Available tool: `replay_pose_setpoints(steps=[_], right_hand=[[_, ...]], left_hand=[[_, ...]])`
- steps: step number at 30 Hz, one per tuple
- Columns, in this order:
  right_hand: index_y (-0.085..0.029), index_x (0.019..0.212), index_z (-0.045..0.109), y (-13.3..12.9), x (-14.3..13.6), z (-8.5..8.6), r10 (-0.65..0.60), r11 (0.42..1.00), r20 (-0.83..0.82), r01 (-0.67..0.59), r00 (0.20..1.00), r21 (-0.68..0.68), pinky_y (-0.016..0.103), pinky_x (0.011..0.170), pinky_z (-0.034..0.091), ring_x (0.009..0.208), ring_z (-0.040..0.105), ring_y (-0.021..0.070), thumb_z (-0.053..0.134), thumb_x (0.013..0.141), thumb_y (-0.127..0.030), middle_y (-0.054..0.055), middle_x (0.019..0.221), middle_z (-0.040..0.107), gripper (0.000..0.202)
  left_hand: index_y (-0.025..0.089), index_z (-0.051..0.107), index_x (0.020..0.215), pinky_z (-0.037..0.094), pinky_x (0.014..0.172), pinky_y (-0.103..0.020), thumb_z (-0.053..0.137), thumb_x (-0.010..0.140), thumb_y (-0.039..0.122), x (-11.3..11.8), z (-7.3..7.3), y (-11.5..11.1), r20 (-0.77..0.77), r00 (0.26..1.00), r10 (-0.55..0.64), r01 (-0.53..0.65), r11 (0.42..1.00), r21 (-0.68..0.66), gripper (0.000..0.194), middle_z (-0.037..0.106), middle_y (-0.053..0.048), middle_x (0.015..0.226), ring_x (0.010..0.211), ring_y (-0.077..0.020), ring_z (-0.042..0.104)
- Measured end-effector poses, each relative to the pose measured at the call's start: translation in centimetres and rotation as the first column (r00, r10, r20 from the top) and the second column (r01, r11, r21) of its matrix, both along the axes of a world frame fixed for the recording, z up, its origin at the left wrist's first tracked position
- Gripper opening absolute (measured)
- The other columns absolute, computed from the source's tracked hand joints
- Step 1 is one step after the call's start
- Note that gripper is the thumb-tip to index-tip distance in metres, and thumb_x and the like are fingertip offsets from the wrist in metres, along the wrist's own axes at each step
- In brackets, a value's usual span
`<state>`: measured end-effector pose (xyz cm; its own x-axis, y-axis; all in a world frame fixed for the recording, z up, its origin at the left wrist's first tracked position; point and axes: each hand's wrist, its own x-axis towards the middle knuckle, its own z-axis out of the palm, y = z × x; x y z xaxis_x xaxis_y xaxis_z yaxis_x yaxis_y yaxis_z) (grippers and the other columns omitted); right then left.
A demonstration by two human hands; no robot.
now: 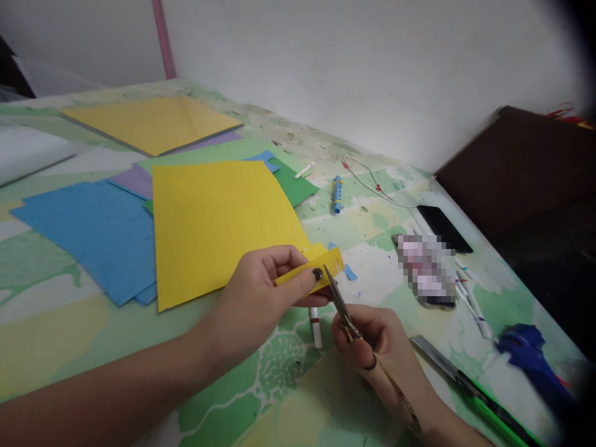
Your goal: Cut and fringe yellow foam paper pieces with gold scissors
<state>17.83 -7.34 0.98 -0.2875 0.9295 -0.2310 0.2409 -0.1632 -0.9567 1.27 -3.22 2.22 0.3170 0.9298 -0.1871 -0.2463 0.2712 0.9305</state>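
My left hand pinches a narrow yellow paper strip, thumb on top and fingers beneath. Several short slits run along the strip's right end, making a fringe. In my right hand is a pair of scissors, its blade tips touching the strip's lower edge beside my left thumb. Whether the blades are parted is too small to tell. Behind my left hand lies a large yellow paper sheet. A white marker rests on the table below the strip, and small blue paper scraps lie just past it.
Blue sheets and a yellow pad lie at left. A rolled blue paper tube is farther back. At right are a phone, a green utility knife, a blue glue gun and a white cable.
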Motion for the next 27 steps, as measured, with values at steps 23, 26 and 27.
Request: replay_pose_setpoints(steps=[23,26,27], right_hand=[[-0.017,0.053,0.041,0.10,-0.10,0.02,-0.020,1.000,0.048,0.021,0.999,-0.012,0.020,0.039,0.019,0.046,0.020,0.0062,0.065,0.064,-0.054,-0.007,0.049,0.027,0.046],[-0.017,0.053,0.041,0.17,-0.14,-0.04,-0.031,0.999,0.073,0.032,0.997,-0.008,0.020,0.039,0.019,0.046,0.021,0.0064,0.064,0.063,-0.058,-0.007,0.049,0.027,0.048],[-0.017,0.052,0.041,0.19,-0.15,-0.06,-0.035,0.999,0.079,0.036,0.996,-0.006,0.020,0.039,0.019,0.046,0.021,0.0064,0.064,0.063,-0.059,-0.007,0.048,0.027,0.049]], left_hand=[[0.014,0.057,0.065,0.056,0.070,-0.025,0.061,0.076,0.024,0.00,-0.10,-0.04,-0.047,0.999,0.013,-0.013,1.000,0.016,0.015,0.071,-0.005,0.077,0.074,-0.0170,0.068],[0.014,0.057,0.065,0.056,0.070,-0.026,0.061,0.076,0.025,-0.02,-0.10,-0.04,-0.046,0.999,0.007,-0.006,1.000,0.017,0.016,0.071,-0.005,0.077,0.074,-0.0173,0.068],[0.014,0.057,0.065,0.056,0.070,-0.026,0.061,0.076,0.025,-0.03,-0.09,-0.04,-0.044,0.999,0.006,-0.005,1.000,0.019,0.016,0.071,-0.005,0.077,0.074,-0.0173,0.068]])
